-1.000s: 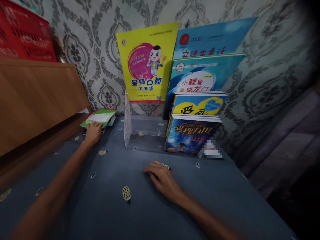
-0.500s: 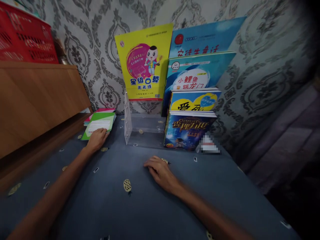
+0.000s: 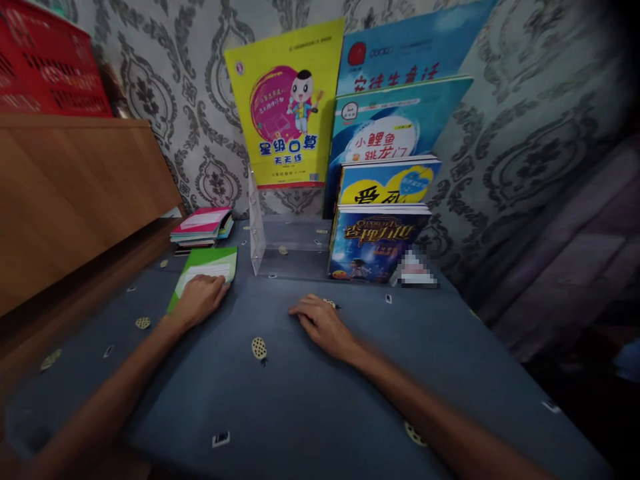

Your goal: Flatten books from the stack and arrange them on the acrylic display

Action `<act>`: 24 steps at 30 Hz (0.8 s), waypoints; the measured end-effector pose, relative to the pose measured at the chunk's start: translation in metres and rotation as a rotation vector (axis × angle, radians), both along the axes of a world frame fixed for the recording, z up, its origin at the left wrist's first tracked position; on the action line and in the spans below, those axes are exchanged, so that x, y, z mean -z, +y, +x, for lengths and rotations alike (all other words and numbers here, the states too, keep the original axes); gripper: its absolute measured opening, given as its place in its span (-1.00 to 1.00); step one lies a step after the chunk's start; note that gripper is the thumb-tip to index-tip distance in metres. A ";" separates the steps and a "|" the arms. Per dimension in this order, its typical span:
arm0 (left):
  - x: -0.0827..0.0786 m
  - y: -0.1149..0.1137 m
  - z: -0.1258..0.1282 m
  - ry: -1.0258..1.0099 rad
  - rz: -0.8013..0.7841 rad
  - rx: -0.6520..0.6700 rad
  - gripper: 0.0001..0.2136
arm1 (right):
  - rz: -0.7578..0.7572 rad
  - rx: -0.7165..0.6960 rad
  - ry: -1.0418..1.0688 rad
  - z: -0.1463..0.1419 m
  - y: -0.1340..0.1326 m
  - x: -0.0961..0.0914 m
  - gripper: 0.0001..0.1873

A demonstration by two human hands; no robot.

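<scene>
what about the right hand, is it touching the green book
Apart: the head view shows tablecloth between the right hand and the green book.

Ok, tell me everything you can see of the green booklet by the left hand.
The green booklet looks thin, like paper or card, with a bright green cover and a pale panel whose lines of print are too small to read. It lies flat or nearly so above the blue-grey patterned cloth, slanted, just nearer than the stack of booklets. The left hand covers its near right part, fingers on the panel; whether it is gripped underneath is hidden.
</scene>
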State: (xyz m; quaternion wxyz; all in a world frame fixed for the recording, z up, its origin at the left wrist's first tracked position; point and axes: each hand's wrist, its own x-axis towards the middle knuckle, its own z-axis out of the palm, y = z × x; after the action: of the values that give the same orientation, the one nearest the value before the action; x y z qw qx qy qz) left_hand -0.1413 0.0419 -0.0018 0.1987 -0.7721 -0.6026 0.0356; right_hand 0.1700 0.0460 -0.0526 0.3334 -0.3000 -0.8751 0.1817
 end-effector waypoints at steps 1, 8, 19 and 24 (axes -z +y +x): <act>-0.001 -0.004 0.001 -0.010 -0.008 0.021 -0.59 | 0.000 0.002 -0.004 0.000 0.000 0.000 -0.66; -0.005 0.018 -0.019 -0.256 -0.020 -0.105 -0.49 | 0.007 0.014 -0.018 0.000 0.000 0.001 -0.68; 0.037 0.059 -0.069 -0.320 -0.158 -0.366 -0.39 | 0.052 0.022 -0.071 -0.001 0.000 0.005 -0.69; 0.037 0.042 -0.062 -0.330 -0.178 -0.352 -0.39 | 0.077 0.035 -0.114 -0.001 -0.003 0.006 -0.69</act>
State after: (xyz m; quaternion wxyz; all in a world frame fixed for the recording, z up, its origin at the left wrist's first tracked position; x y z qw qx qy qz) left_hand -0.2031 0.0842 -0.0390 0.0195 -0.6651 -0.7465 -0.0040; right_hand 0.1687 0.0435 -0.0585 0.2973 -0.3119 -0.8938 0.1246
